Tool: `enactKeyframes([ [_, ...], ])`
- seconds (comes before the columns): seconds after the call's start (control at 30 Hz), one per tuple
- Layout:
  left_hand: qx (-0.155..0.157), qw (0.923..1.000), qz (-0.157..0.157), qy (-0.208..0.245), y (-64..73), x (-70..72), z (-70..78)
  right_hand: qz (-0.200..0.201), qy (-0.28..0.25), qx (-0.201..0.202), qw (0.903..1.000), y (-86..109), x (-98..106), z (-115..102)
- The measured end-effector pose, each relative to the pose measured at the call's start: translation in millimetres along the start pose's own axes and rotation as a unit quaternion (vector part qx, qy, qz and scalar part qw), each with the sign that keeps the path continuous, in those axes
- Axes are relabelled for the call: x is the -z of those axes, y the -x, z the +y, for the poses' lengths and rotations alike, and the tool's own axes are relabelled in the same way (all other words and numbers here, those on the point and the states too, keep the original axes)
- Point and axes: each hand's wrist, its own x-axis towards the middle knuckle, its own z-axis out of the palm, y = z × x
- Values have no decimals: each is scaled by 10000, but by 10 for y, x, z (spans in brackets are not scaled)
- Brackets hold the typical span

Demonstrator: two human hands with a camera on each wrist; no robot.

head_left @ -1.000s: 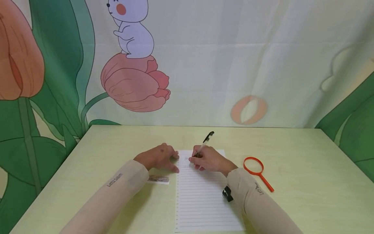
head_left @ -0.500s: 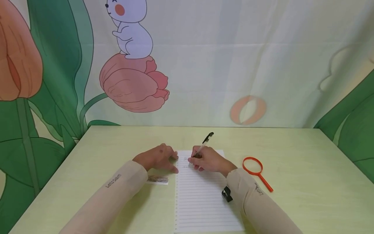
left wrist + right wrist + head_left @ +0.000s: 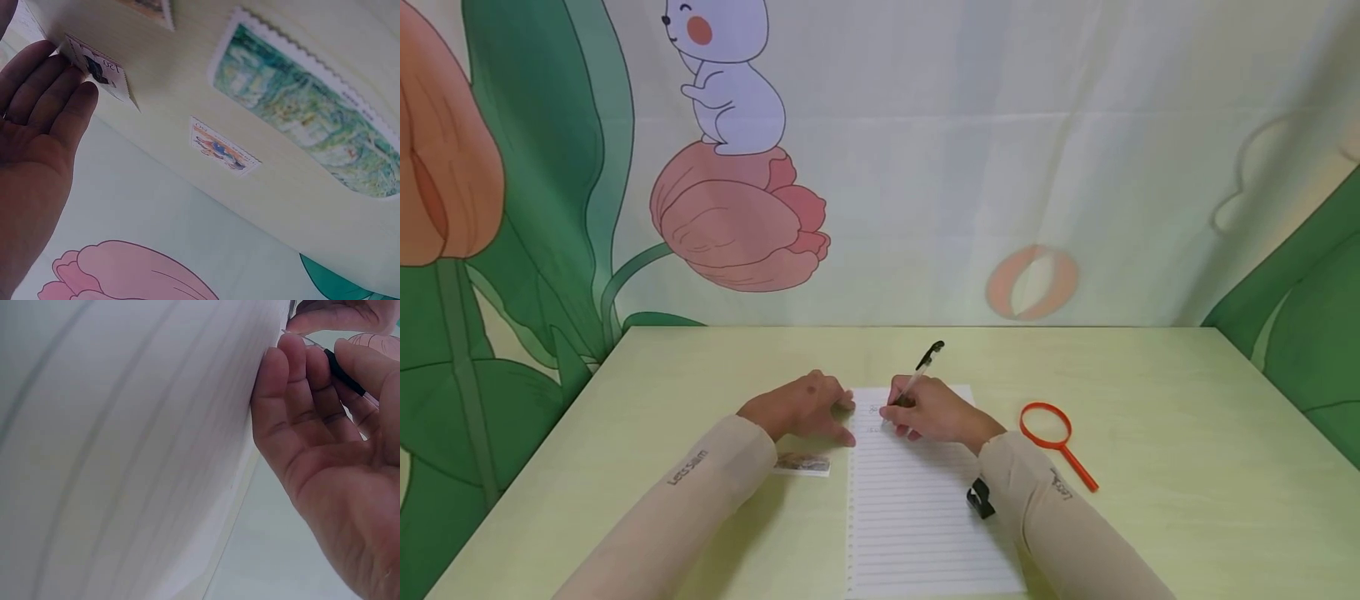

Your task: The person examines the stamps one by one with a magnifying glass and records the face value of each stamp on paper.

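In the head view my right hand point(image 3: 936, 410) pinches a pen point(image 3: 925, 363) with a clear barrel and black clip, its tip low over the upper left of a lined sheet of paper point(image 3: 928, 525). Small handwritten marks show on the top lines. The right wrist view shows the pen's black grip point(image 3: 344, 374) between thumb and fingers. At the sheet's left edge rests my left hand point(image 3: 805, 406), fingers loosely bent and holding nothing. In the left wrist view a small stamp point(image 3: 100, 67) marked 120 lies right beside its fingertips; whether they touch cannot be told.
An orange-red magnifying glass point(image 3: 1060, 446) lies right of the sheet. A stamp point(image 3: 805, 465) shows partly beneath the left sleeve. The left wrist view has a large green stamp point(image 3: 306, 106) and a smaller one point(image 3: 222, 149) on the table. A printed curtain point(image 3: 910, 167) hangs behind.
The head view has shifted slightly, so everything sits a little further left. Both hands stay nearly in place, and the right hand keeps its pinch on the pen.
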Motion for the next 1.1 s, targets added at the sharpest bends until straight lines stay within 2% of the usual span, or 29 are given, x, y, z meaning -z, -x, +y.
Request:
enactKeyframes([
  [0.37, -9, 10000, 79, 24, -16, -14, -8, 17, 206, 33, 9998, -16, -12, 15],
  [1.1, -86, 9999, 68, 102, 9, -3, -19, 28, 104, -39, 9999, 8, 16, -15],
])
